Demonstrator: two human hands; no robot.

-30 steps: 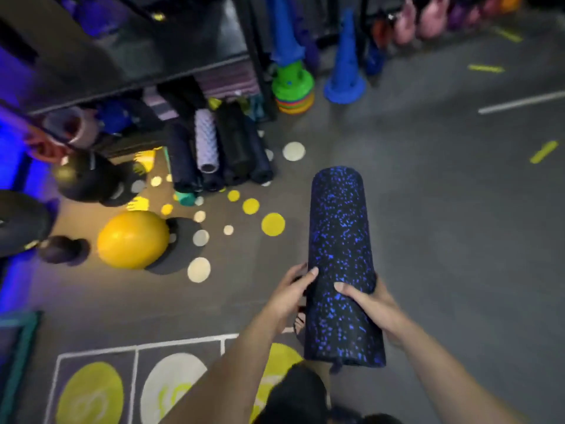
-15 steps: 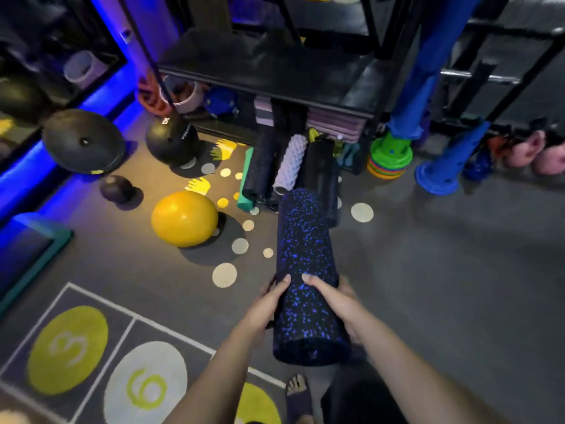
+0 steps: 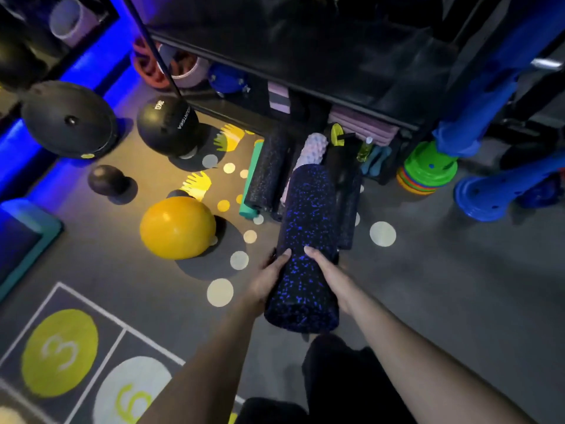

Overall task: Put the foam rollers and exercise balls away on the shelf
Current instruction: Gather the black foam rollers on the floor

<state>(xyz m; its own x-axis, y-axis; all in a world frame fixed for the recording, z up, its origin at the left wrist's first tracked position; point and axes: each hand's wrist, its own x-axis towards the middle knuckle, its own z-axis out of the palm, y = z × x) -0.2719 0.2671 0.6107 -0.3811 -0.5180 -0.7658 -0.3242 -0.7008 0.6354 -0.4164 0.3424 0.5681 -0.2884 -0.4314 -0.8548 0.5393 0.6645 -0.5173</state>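
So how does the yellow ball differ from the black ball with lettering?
The yellow ball is plain and slightly egg-shaped; the black ball is rounder with white lettering. The yellow ball lies out in the open, the black ball close by the shelf. Both rest on the floor, untouched.

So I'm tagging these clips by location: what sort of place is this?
Most likely a gym or fitness studio. The left hand and right hand hold a blue-speckled foam roller, and a yellow exercise ball and a black medicine ball sit on the floor by a black shelf.
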